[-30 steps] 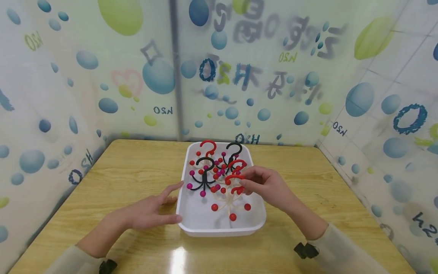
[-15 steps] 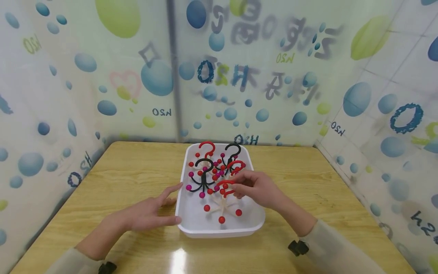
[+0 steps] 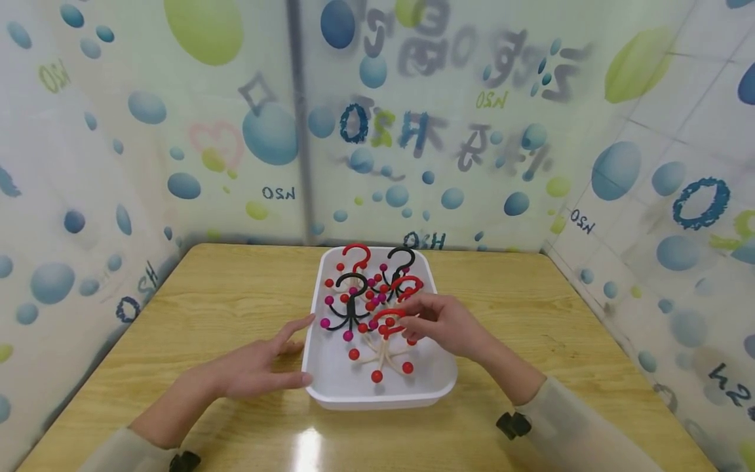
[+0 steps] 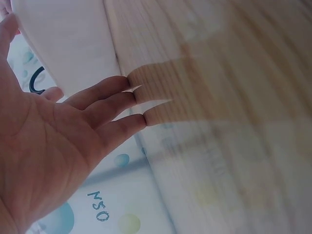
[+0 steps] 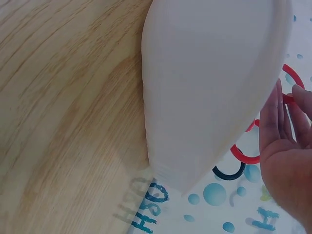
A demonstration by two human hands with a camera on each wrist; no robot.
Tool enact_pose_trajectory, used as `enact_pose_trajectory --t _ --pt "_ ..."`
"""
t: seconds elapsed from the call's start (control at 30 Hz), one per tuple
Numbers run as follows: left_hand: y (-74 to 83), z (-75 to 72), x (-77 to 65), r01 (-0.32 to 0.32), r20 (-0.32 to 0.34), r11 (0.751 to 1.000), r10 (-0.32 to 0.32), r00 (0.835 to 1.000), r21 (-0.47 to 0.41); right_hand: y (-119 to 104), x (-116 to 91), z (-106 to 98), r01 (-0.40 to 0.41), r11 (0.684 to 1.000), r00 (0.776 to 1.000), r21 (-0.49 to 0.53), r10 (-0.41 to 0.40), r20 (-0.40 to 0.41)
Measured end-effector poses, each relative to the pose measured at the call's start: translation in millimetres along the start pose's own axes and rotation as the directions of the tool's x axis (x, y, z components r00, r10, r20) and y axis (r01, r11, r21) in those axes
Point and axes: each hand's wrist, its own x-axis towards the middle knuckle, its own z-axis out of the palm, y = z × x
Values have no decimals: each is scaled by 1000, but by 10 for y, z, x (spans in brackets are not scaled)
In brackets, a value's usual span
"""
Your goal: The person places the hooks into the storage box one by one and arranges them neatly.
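Note:
My right hand (image 3: 451, 328) pinches the red hook handle of a scalp massager (image 3: 386, 313), whose cream arms spread downward and end in red balls. It is over the front part of a white tray (image 3: 327, 383); whether the balls touch the floor is hard to tell. In the right wrist view, the tray wall (image 5: 209, 87) hides most of it, leaving the red hook (image 5: 291, 73) by the fingers. My left hand (image 3: 253, 367) touches the tray's left rim with extended thumb and index finger. The left wrist view shows its palm (image 4: 48, 146) and straight fingers.
Behind it in the tray are a black massager (image 3: 352, 308) with pink balls, another black one (image 3: 404, 259), and red-hooked ones (image 3: 358, 252). Their arms lie close together. The wooden table (image 3: 236, 282) meets patterned walls (image 3: 265, 196) at its back and sides.
My right hand has moved left and slightly down with the massager, whose arms have shifted left and turned a little. My left hand stays at the rim.

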Motion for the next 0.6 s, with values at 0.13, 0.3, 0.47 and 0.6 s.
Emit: enact_pose_trajectory --t 0.13,0.3,0.47,0.6 --pt "-13 -3 4 -2 0 1000 2 1000 -13 7 4 -1 -19 1000 1000 5 19 1" --pt "-12 -14 -11 -13 6 1000 13 1000 -17 27 -11 -7 -29 1000 1000 10 29 -3" --pt "-2 -36 -51 -21 11 1000 21 1000 -23 34 -67 -71 -50 999 999 -2 50 -20" --pt "36 -86 -93 -30 -53 1000 30 998 10 45 -121 -183 -54 998 997 -14 53 -55"
